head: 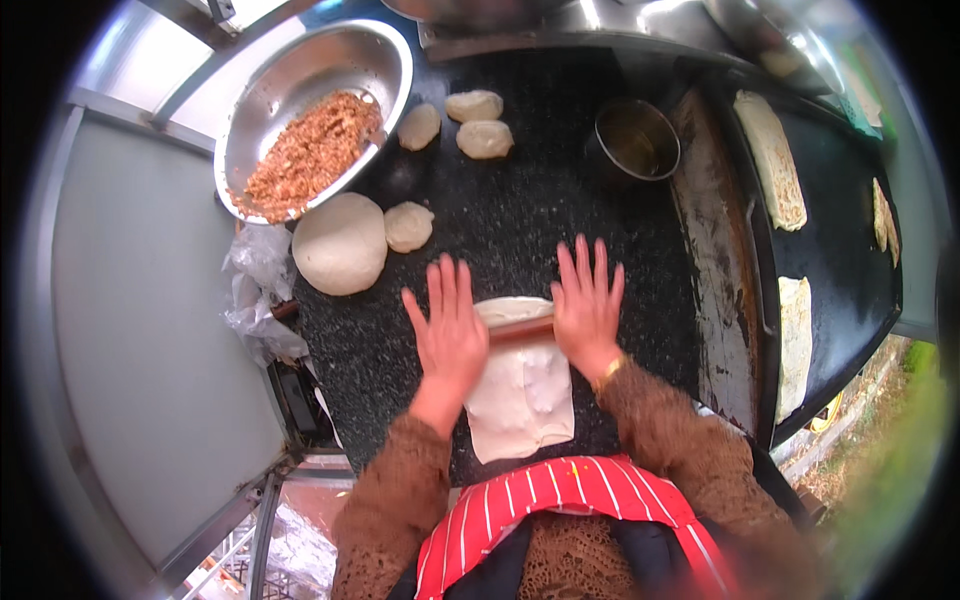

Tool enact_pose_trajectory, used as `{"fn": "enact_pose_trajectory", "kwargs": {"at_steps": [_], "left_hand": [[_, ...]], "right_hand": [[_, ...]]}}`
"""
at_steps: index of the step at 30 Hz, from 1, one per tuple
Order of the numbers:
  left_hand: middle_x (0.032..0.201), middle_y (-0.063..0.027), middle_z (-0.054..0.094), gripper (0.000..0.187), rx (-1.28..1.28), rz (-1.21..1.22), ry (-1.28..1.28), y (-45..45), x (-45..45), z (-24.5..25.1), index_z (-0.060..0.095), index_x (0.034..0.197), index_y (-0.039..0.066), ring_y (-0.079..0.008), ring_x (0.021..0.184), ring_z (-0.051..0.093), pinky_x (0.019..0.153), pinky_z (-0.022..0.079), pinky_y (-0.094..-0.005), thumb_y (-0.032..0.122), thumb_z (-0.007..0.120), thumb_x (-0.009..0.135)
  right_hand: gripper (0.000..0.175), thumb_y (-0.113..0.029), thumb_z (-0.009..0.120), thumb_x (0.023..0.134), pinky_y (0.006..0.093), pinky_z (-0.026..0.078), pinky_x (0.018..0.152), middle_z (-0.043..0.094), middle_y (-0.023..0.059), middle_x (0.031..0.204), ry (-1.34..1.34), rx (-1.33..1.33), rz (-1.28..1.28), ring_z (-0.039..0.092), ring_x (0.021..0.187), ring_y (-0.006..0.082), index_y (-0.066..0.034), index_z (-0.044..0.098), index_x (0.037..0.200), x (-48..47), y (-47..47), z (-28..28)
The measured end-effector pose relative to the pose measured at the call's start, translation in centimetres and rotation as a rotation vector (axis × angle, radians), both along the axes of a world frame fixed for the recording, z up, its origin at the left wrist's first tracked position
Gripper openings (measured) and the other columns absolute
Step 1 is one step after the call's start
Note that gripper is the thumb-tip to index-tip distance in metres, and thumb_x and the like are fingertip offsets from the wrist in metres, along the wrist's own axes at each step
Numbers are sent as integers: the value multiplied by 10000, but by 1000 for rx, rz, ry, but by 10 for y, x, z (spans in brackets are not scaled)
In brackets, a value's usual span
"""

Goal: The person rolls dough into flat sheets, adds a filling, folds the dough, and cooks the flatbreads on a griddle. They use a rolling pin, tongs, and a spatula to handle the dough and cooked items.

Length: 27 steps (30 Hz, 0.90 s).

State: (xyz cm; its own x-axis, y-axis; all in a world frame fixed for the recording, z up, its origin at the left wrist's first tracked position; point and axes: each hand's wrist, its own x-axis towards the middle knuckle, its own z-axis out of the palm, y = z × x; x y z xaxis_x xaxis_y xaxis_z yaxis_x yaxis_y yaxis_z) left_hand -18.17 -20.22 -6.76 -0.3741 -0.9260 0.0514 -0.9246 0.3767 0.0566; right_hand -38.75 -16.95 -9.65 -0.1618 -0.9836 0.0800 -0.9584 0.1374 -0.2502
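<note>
A brown wooden rolling pin (523,330) lies crosswise on a flat sheet of dough (519,405). Flat palms cover its two ends. My left hand (452,337) presses on the left end with its fingers stretched forward and apart. On the right end rests my right hand (589,319), its fingers also spread and not wrapped around the pin. The pin's middle is slightly blurred. The dough is roughly rectangular, with lumps under its surface and a rounded far edge beyond the pin. It lies on a black speckled countertop (525,217).
A steel bowl (382,56) of reddish filling (307,154) stands at the far left. Near it sit a large dough ball (340,244) and several small dough pieces (409,227). A metal pot (637,140) holds liquid. On the right, a black griddle (840,247) bears flatbreads (772,161).
</note>
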Motion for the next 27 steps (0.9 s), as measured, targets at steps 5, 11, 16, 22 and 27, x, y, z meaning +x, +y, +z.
{"fn": "enact_pose_trajectory", "kwargs": {"at_steps": [5, 11, 16, 22, 27], "left_hand": [[1675, -182, 286, 709, -105, 21, 38, -60, -18, 13, 351, 1580, 24, -335, 1579, 193, 1232, 53, -644, 140, 560, 913], [1704, -158, 226, 757, -75, 1, 47, -62, -23, 15, 290, 1612, 42, -324, 1598, 128, 1234, 27, -644, 110, 547, 902], [1702, -155, 229, 791, 61, -42, 17, -29, -17, 3, 273, 1613, 42, -327, 1588, 175, 1251, 49, -604, 57, 549, 872], [1626, -151, 385, 702, -173, -123, 242, -110, -25, 7, 349, 1573, 30, -342, 1530, 318, 1242, 239, -498, 17, 555, 902], [1405, -178, 609, 532, 32, -203, 543, -75, 8, 5, 518, 1455, 35, -372, 1355, 535, 1113, 448, -444, 23, 614, 933]], "right_hand": [[560, -255, 524, 1028, 632, 164, 1221, 338, 151, 1650, -68, -119, -52, 228, 1552, 377, -78, 413, 1548, -9, -59, 14], [607, -268, 558, 1011, 620, 137, 1229, 337, 129, 1655, -87, -73, -58, 237, 1556, 343, -94, 388, 1567, -10, -56, 12], [538, -249, 554, 1011, 614, 215, 1205, 433, 119, 1592, -68, -8, -7, 309, 1521, 340, -88, 445, 1513, -8, -28, 1], [468, -219, 614, 991, 546, 350, 1118, 619, 114, 1360, -285, -171, -2, 525, 1317, 327, -95, 529, 1435, -20, -100, 10], [454, -292, 745, 856, 462, 407, 975, 639, 34, 1203, -74, -211, 469, 561, 1184, 274, -144, 614, 1265, -40, -47, 12]]}}
